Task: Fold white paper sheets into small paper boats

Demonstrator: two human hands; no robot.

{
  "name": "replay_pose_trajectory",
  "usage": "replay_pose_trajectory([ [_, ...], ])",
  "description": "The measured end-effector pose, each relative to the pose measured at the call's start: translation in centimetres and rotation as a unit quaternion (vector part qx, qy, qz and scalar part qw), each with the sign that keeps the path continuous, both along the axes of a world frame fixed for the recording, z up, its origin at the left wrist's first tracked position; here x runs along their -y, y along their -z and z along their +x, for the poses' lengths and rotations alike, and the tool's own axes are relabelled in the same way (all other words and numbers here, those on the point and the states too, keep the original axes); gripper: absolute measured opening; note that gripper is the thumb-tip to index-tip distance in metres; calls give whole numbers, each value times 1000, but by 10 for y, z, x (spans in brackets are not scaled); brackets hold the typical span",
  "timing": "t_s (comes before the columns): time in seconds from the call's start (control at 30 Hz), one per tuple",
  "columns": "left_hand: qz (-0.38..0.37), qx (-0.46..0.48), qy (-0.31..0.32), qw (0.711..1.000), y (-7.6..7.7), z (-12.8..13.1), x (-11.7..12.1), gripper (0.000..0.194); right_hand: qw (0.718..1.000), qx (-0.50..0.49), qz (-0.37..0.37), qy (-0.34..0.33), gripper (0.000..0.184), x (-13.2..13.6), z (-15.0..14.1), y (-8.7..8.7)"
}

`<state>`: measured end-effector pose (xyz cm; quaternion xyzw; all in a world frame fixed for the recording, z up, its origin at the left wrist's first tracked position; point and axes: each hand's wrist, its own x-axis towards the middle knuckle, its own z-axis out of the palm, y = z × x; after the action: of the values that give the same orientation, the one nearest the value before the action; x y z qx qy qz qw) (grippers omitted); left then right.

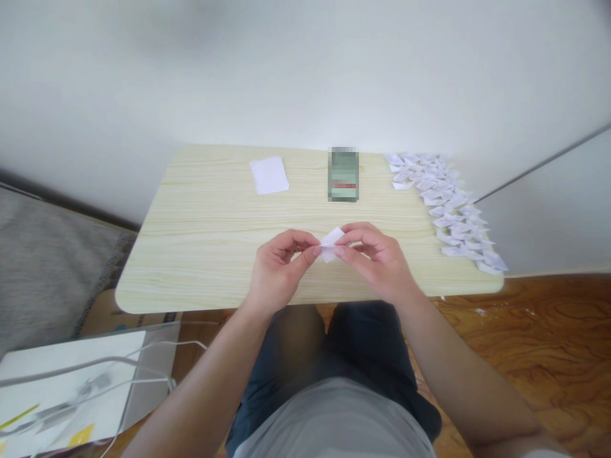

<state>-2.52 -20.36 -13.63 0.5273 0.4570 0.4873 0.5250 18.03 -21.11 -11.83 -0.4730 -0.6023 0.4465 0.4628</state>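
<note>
A small folded piece of white paper (329, 245) is held up over the front part of the table, between both hands. My left hand (285, 264) pinches its left end between thumb and fingers. On the other side, my right hand (375, 257) pinches the right end in the same way. Paper flaps stick out above and below the fingertips. Farther back lies a stack of square white paper (270, 175). Along the right edge of the table sit many folded white paper boats (449, 203), packed close in overlapping rows.
A blurred-out phone-like device (343, 175) lies at the back middle of the pale wooden table (191, 235), which stands against a white wall. At lower left are a white box (62, 381) with cables over it and a grey cloth surface (42, 267).
</note>
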Motion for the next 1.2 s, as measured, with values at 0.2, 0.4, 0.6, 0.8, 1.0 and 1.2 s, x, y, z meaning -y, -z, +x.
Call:
replay_pose_trajectory([
  [0.2,-11,-7,16,1000,3,4,-1,18,993,96,61,20,8,0,1,-5],
  [0.4,-9,-7,13,1000,3,6,-1,14,995,75,65,4,10,-2,2,-3],
  [0.6,-31,34,17,999,0,8,0,12,994,-70,-78,0,34,-7,6,8],
  [0.8,-30,1,1,1000,6,8,1,14,988,-96,-113,32,19,-9,4,6],
  [1.0,75,-178,-45,980,3,10,3,7,992,-78,-99,30,21,-7,1,7],
  [1.2,72,-123,-80,987,11,12,5,15,991,-80,-109,22,29,-6,0,8],
])
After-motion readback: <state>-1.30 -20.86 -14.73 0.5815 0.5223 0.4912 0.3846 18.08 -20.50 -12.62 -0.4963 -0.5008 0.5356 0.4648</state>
